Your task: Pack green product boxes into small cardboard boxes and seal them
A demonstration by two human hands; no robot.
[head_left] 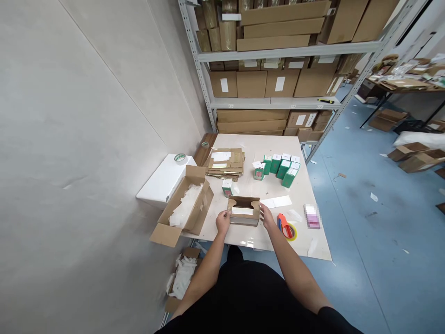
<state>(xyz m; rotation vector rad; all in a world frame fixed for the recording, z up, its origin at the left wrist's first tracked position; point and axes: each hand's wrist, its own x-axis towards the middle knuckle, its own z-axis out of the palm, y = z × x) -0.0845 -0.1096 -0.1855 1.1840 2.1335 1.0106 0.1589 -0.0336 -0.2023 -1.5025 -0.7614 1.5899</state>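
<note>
A small open cardboard box point(244, 218) with a white label on its side stands at the table's near edge, its top flaps raised. My left hand point(223, 222) is closed at its left side, with a small dark spot by the fingertips that I cannot make out. At the right side, my right hand point(266, 217) rests its fingers against the cardboard, so the box is held between both hands. Just behind it stands a green-and-white carton point(227, 187). A white paper strip point(277, 202) lies beyond my right hand.
Several green cartons point(283, 168) stand at the back right of the table. Flattened cardboard point(225, 162) is stacked at the back left. A larger box with white packing material point(187, 206) is on the left. A red tape dispenser point(285, 226) and yellow tape roll point(294, 232) lie right.
</note>
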